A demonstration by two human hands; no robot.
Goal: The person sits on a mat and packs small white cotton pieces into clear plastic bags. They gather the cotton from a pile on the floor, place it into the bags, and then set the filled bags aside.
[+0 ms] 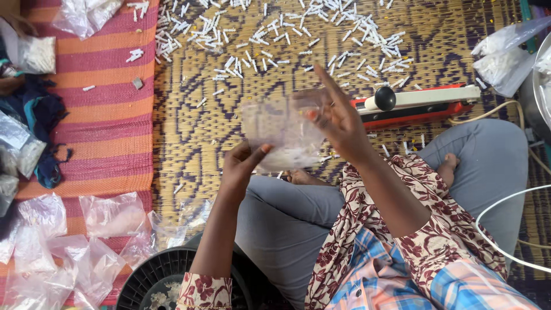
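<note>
A clear bag (284, 135) of small white pieces is pinched by both the left hand (241, 166) and right hand (336, 115); filling looks done, so it likely needs a steady carry to the red sealer (419, 103).

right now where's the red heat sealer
In the head view the red heat sealer lies on the woven mat, upper right, just beyond the right hand and below the scattered small white pieces, above the person's grey-clad knee.
</note>
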